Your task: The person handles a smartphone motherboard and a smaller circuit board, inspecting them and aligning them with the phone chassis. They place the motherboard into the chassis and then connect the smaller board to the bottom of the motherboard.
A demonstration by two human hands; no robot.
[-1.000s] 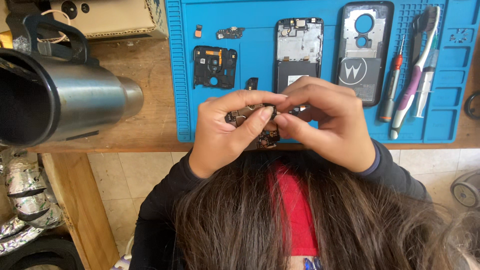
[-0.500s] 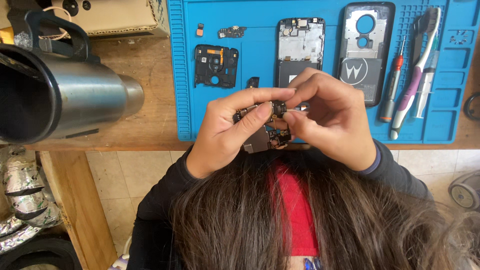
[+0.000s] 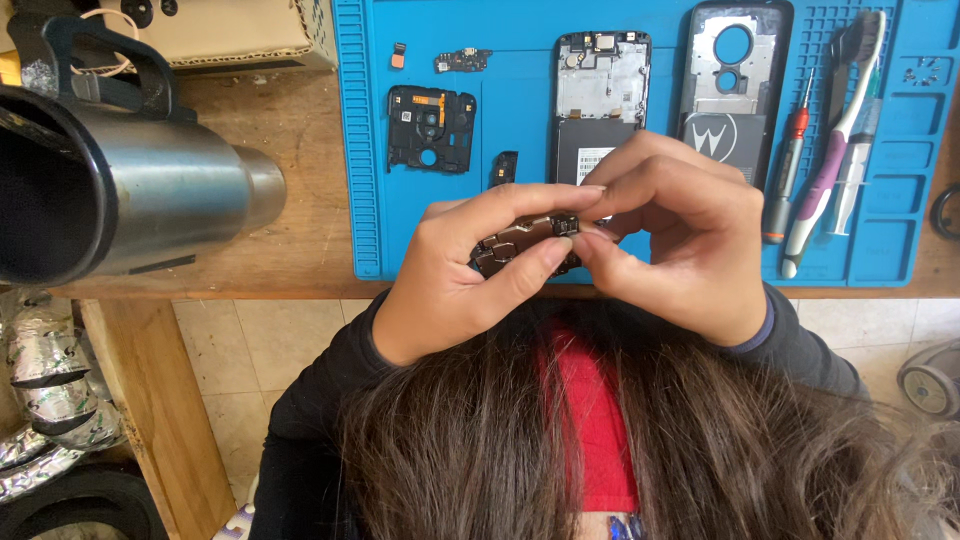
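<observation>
My left hand (image 3: 450, 280) holds a small brown circuit board (image 3: 512, 247) between thumb and fingers, above the front edge of a blue work mat (image 3: 520, 110). My right hand (image 3: 685, 240) pinches a tiny black square module (image 3: 565, 224) at the board's upper right corner with thumb and forefinger. The two hands touch each other around the board, and most of it is hidden by fingers. Behind them on the mat lies an opened phone frame (image 3: 603, 100).
Also on the mat are a black plastic cover (image 3: 432, 128), a small strip board (image 3: 462, 62), a phone back cover (image 3: 730, 90), a red screwdriver (image 3: 788, 170) and a toothbrush (image 3: 835, 150). A metal heat gun nozzle (image 3: 150, 205) lies left on the wooden table (image 3: 305, 200).
The board has come up from a lower, tilted pose to lie flatter between my hands. My right fingertips have closed onto the small module at its corner.
</observation>
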